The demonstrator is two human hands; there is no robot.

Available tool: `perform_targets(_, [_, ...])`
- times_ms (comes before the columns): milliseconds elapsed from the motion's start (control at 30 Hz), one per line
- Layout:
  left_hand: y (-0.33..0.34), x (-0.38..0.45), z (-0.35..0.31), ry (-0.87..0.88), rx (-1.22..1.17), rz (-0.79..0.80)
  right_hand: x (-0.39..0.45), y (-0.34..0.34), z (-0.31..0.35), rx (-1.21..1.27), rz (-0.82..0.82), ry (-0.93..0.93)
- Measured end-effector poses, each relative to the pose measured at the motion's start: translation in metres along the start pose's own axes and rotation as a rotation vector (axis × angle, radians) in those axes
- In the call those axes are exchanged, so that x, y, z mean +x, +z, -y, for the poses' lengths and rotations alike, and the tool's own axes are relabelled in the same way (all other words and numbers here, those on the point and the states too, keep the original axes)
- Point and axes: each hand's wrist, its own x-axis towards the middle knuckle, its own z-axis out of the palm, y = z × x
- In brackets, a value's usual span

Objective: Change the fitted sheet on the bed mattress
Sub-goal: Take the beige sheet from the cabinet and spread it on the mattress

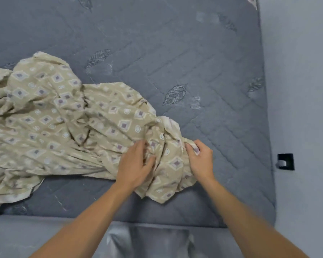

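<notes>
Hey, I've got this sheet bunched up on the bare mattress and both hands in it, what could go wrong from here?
1. The patterned sheet is heavily twisted, so you may pick a wrong edge instead of a corner.
2. Its left end hangs past the mattress edge and could drag the sheet off.
3. The right hand only pinches a small fold, which may slip; the left hand grips more cloth.

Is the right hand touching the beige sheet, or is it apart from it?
Touching. In the head view, the right hand pinches a bunched edge of the beige sheet, with cloth visible between its thumb and fingers.
</notes>
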Motion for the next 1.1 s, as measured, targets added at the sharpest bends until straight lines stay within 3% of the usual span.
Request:
perform_targets(167, [0.042, 0.023, -0.061, 0.021, 0.025, 0.093, 0.01, -0.09, -0.043, -0.13, -0.289, -0.008])
perform_targets(233, [0.057, 0.028, -0.073, 0.062, 0.1, 0.128, 0.018, -0.109, -0.064, -0.165, -0.26, -0.012])
perform_targets(367, [0.083, 0.033, -0.092, 0.188, 0.267, 0.129, 0.029, -0.129, -0.094, -0.348, -0.038, -0.028])
perform_targets(433, [0.091, 0.042, -0.098, 0.261, 0.384, 0.118, 0.031, -0.136, -0.098, -0.422, -0.063, -0.067])
perform_targets(500, [0.097, 0.059, -0.102, 0.327, 0.507, 0.163, 0.031, -0.139, -0.096, -0.48, -0.088, -0.234])
perform_targets(567, [0.103, 0.078, -0.101, 0.385, 0.62, 0.279, 0.029, -0.13, -0.094, -0.467, 0.026, -0.412])
perform_targets(600, [0.106, 0.088, -0.1, 0.399, 0.677, 0.346, 0.027, -0.123, -0.095, -0.424, 0.157, -0.404])
perform_targets(667, [0.11, 0.103, -0.098, 0.378, 0.797, 0.466, 0.026, -0.107, -0.095, -0.381, 0.475, -0.199])
perform_targets(733, [0.112, 0.114, -0.096, 0.327, 0.826, 0.529, 0.026, -0.089, -0.096, -0.445, 0.613, -0.032])
perform_targets(900, [0.103, 0.124, -0.102, 0.349, 0.464, 0.343, 0.034, -0.052, -0.075, -0.561, 0.528, 0.045])
perform_targets(1000, [0.088, 0.144, -0.125, 0.353, 0.278, 0.182, 0.049, -0.048, -0.061, -0.429, 0.383, 0.016])
perform_targets(1100, [0.071, 0.182, -0.157, 0.372, 0.246, 0.024, 0.082, -0.071, -0.042, -0.2, 0.231, 0.024])
